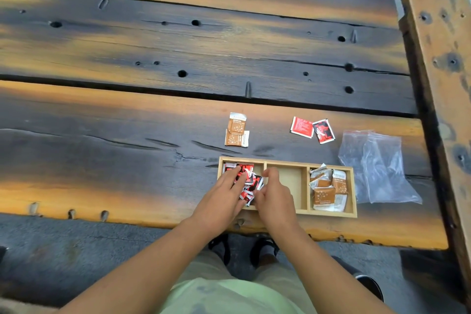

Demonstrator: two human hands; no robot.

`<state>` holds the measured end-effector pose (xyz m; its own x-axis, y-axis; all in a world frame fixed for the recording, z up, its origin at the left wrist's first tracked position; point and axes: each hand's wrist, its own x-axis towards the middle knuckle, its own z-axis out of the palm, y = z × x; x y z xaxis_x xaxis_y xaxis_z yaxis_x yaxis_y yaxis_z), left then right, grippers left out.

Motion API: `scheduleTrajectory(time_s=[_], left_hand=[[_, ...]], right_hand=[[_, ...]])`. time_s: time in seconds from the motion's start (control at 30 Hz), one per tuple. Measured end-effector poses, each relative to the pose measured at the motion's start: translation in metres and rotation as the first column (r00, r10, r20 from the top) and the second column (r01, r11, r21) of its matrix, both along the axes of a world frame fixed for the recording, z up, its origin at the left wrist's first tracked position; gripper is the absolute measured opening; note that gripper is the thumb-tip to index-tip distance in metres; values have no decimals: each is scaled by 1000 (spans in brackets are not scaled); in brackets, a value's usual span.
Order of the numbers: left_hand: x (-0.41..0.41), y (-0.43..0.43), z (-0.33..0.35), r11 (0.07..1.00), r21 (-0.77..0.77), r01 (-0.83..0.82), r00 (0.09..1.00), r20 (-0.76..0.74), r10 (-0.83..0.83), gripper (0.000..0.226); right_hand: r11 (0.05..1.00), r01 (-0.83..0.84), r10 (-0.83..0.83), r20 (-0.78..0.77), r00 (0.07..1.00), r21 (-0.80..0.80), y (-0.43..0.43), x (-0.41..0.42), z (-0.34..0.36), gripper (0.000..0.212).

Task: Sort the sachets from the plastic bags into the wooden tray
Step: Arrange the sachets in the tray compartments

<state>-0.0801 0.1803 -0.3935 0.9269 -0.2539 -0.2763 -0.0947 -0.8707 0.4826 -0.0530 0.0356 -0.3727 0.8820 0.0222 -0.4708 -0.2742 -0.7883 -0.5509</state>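
A wooden tray [286, 163] with three compartments lies near the table's front edge. Its left compartment holds several red-and-black sachets [248, 170]; my left hand [224, 197] lies flat on them, fingers spread. My right hand [274, 196] rests beside it over the divider, fingers curled at the pile's edge. The middle compartment [293, 181] is bare. The right compartment holds several brown sachets [327, 190]. Behind the tray lie two brown sachets [236, 130] and two red sachets [312, 129]. An emptied clear plastic bag [374, 168] lies right of the tray.
The table [127, 109] is of dark, scorched planks with gaps and knot holes. A wooden bench or beam [443, 58] runs along the right side. Below the front edge I see my legs and sandalled feet on grey ground.
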Motion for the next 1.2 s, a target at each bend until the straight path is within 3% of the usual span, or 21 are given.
scheduleTrajectory(time_s=[0.13,0.3,0.57,0.77,0.97,1.2], left_hand=[[-2,-3,4,1000,-6,-18,1000,16,18,63],[-3,-5,1,1000,21,2,1000,5,-2,56],[0,-8,-6,995,99,24,1000,-1,-24,56],[11,-16,4,998,41,-40,998,57,38,43],[34,-69,17,999,-26,27,993,118,-24,44],[63,-150,27,973,-229,27,999,25,-22,48]], right_hand=[[996,45,-41,-57,998,79,10,-3,1,42],[978,-140,145,21,989,-155,-1,6,8,30],[913,-361,383,93,919,-189,-21,0,2,44],[981,-187,180,124,976,54,-48,-5,7,40],[996,41,-54,152,987,84,-124,1,16,23],[981,182,-191,197,962,63,-189,12,7,20]])
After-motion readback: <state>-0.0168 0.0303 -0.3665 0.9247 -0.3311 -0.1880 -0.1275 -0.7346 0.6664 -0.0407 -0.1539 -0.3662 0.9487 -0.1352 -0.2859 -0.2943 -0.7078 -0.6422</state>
